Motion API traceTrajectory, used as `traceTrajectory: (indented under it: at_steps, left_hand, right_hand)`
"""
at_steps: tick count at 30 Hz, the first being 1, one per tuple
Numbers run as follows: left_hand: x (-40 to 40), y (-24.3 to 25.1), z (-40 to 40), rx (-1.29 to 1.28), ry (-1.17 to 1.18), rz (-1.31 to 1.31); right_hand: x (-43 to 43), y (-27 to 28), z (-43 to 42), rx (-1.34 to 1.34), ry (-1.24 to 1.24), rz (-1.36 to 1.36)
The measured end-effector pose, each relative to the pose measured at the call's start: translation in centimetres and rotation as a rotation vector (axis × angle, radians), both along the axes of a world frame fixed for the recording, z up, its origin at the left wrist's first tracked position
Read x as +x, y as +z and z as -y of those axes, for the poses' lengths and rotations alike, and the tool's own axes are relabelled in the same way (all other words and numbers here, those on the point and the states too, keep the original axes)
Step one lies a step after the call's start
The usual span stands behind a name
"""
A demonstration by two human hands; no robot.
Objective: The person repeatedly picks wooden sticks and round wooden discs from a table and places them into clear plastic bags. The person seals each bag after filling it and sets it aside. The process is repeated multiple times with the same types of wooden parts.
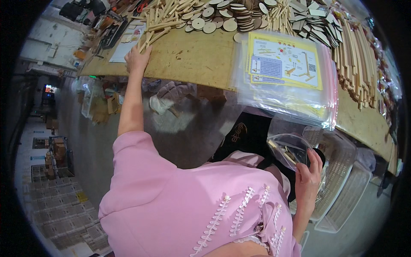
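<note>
My left hand (138, 57) is at the table's near edge on the left, its fingers around the end of a light wooden stick (143, 45) beside the pile of wooden sticks (163, 16). Low on the right, my right hand (309, 168) grips the rim of a clear plastic bag (293, 144) that gapes and has small wooden parts (290, 156) inside. On the table between my hands lies a stack of clear zip bags (289, 93) with printed yellow-bordered sheets (285, 61) in them, overhanging the edge.
Along the back of the table (199, 64) are wooden discs (209, 27), thin dowels (279, 19), rectangular plates (316, 25) and long notched wooden strips (356, 64). White plastic baskets (337, 189) stand below the table at right. A white sheet (120, 54) lies by my left hand.
</note>
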State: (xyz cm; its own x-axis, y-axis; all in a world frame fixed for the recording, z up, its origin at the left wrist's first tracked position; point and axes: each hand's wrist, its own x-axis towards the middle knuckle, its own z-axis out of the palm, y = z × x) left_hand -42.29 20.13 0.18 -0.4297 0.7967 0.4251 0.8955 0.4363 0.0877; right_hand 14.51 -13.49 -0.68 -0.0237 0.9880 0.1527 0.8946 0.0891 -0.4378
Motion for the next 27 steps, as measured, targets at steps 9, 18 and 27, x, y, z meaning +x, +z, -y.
traceTrajectory:
  at_steps: [9,18,27]
  left_hand:
    - [-2.4,-3.6,0.7,0.078,-0.125,0.188]
    - [7.8,-1.7,5.4,0.603,-0.530,1.163]
    - [30.7,2.7,18.4,-0.031,-1.746,0.416]
  right_hand:
    - [-1.1,0.2,-0.7,-0.010,0.012,0.000]
    - [-0.3,-0.7,-0.6,0.080,0.014,0.013]
    - [-0.4,-0.5,1.7,0.105,0.033,0.022]
